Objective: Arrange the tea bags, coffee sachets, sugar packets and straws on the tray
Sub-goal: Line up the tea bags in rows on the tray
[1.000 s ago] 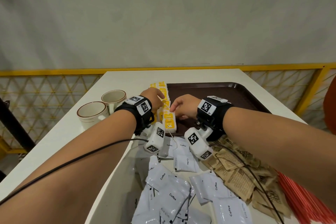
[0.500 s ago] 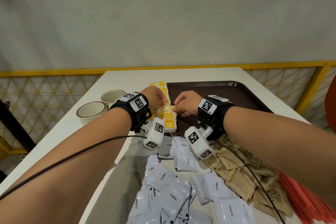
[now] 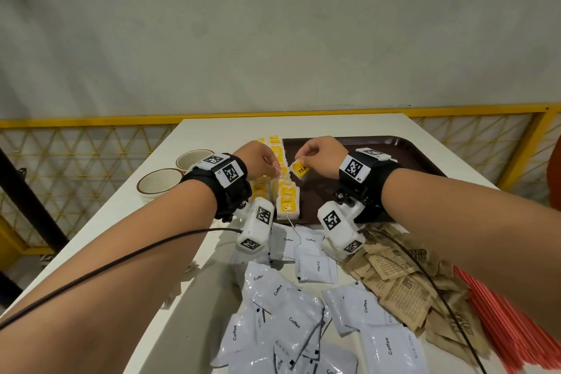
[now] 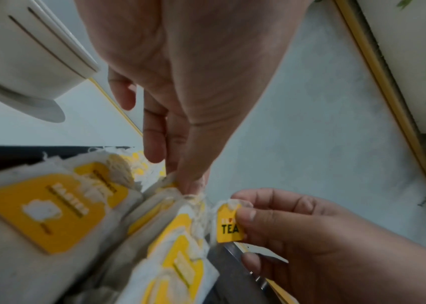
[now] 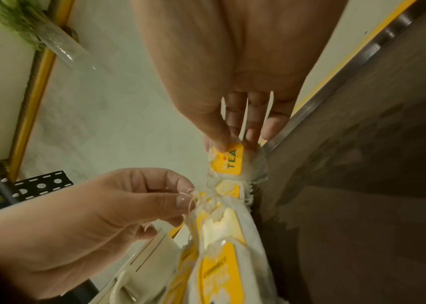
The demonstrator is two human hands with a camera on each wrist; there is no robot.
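Observation:
White tea bags with yellow tags [image 3: 287, 199] lie in a row along the left edge of the brown tray [image 3: 403, 155]. My right hand [image 3: 301, 162] pinches one tea bag [image 5: 228, 162] by its yellow "TEA" tag [image 4: 228, 225], lifted just above the row. My left hand [image 3: 274, 171] pinches a thin string [image 5: 189, 197] at the top of the row, close beside the lifted bag. White coffee sachets [image 3: 303, 313], brown sugar packets [image 3: 394, 282] and red straws [image 3: 504, 331] lie on the table in front of the tray.
Two cream cups [image 3: 161, 184] [image 3: 194, 159] stand on the white table [image 3: 212, 130] left of the tray. Most of the tray's brown surface is bare. A yellow mesh railing [image 3: 76, 161] runs behind and beside the table.
Both hands have risen from the tea bag row. The right hand has lifted one tea bag by its tag, and the left hand now pinches a string beside it.

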